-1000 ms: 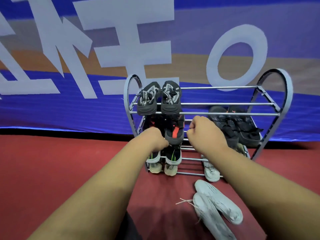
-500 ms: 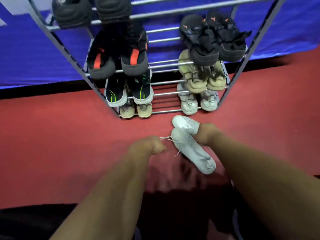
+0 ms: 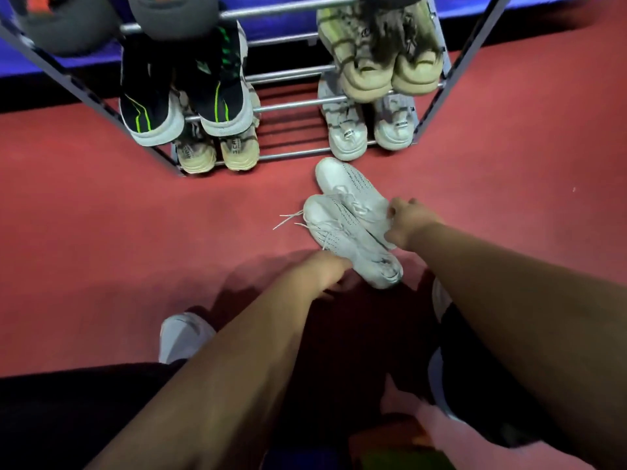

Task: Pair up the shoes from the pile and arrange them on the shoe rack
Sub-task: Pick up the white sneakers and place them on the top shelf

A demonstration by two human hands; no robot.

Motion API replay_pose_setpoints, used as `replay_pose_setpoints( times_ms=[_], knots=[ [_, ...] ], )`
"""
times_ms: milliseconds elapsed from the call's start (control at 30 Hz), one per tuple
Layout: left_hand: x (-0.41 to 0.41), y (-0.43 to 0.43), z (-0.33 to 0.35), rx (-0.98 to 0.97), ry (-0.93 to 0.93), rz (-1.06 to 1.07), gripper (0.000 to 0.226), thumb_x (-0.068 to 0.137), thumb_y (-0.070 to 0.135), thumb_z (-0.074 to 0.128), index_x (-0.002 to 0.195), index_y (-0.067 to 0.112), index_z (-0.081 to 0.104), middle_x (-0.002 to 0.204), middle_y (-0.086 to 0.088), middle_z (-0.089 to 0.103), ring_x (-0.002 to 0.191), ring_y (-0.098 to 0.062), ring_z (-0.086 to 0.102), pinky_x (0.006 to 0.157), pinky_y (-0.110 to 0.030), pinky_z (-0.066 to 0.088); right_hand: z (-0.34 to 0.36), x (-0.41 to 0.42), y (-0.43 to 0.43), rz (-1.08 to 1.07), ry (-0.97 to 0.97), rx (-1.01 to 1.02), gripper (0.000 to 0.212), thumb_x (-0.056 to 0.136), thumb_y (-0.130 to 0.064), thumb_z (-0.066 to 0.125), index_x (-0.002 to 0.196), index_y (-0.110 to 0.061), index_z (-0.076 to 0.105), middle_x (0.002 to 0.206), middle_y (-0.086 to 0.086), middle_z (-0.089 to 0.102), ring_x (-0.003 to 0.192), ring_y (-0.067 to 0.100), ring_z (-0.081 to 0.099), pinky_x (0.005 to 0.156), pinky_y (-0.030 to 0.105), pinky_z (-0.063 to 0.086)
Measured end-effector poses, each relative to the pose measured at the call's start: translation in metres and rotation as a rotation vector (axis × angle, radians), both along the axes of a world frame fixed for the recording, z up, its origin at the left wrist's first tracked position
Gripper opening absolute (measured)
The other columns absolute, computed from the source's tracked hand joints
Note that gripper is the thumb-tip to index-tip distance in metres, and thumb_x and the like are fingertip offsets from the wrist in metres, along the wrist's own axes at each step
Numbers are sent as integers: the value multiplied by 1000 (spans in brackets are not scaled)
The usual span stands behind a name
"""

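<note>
Reaching down in front of the shoe rack, your left hand curls at the heel of the nearer white shoe, grip seemingly closed. Your right hand pinches the farther white shoe just short of the rack's bottom rail.

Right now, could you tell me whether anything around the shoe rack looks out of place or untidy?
Only the white sneakers: they lie on the red floor in front of the shoe rack, one overlapping the other, a lace trailing loose. The right hand and left hand are at them. The racked pairs look tidy.
</note>
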State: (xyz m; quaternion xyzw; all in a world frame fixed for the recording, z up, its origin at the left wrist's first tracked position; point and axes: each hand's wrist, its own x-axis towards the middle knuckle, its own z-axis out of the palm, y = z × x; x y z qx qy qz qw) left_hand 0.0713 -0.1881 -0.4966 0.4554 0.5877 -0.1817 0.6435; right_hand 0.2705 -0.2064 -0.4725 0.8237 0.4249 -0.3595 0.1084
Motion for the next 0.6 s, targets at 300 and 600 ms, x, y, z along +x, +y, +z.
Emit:
replay_pose_setpoints(
  times_ms=[300,600],
  knots=[
    [25,-10,-6,280,-65,38,85,78,33,92,152,15,53,152,-2,58,138,-17,54,103,-11,38,-7,-2,-7,85,176,-138,39,80,-27,66,118,-32,68,92,-3,62,83,19,61,69,29,45],
    [-9,-10,-12,395,371,-246,116,73,25,86,159,-1,14,141,-14,60,125,-29,64,92,-33,55,-9,-20,-15,128,248,-241,17,74,-26,68,90,-20,65,85,3,64,71,23,59,66,29,46]
  ],
)
